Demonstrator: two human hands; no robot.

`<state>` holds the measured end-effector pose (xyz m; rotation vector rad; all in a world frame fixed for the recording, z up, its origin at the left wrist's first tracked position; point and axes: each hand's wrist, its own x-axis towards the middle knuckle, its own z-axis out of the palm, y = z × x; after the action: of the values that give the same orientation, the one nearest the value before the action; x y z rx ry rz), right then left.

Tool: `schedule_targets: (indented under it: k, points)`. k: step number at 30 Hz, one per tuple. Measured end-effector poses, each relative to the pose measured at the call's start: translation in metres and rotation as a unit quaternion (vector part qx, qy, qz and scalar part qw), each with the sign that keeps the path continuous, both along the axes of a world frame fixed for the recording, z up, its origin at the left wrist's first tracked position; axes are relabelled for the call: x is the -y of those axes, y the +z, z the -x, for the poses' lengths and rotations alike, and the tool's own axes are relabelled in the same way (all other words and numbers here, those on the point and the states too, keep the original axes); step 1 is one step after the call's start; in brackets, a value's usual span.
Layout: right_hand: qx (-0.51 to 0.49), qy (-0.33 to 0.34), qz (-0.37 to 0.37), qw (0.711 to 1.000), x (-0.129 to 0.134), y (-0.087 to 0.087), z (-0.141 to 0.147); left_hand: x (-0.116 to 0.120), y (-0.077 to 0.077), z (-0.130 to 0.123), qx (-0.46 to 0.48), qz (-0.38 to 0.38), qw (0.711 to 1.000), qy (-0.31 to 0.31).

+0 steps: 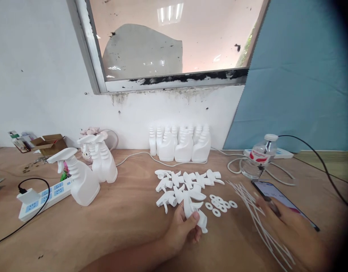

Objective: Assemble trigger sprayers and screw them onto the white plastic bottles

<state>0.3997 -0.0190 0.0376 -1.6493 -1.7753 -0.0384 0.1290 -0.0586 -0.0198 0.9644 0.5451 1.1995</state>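
Observation:
My left hand [181, 228] is closed around a white trigger spray head [197, 213] in front of the other parts. Behind it, several more white spray heads [176, 185] lie in loose rows on the wooden table. A small heap of white ring washers [218, 204] sits just right of them. My right hand [290, 226], smeared by motion, is above a bundle of thin white tubes [254, 213] and the near part of a phone [281, 198]. Its fingertips are closest to the tubes; whether they grip one is unclear.
White bottles without heads [182, 147] stand against the wall. At left are bottles with spray heads [83, 183], a power strip [46, 198] with a charger, and a cardboard box [50, 145]. A clear water bottle [257, 160] and white cable [281, 175] occupy the right.

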Motion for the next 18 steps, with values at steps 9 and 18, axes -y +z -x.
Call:
schedule_targets:
  k: [9, 18]
  points:
    - [0.007, 0.009, -0.153, 0.988, -0.055, 0.046, 0.032, -0.014, 0.005, 0.017, 0.046, 0.089, 0.995, 0.020]
    - [-0.358, 0.270, 0.124, 0.885, 0.005, 0.033, 0.106, -0.028, 0.014, 0.024, 0.092, 0.120, 0.988, 0.021]
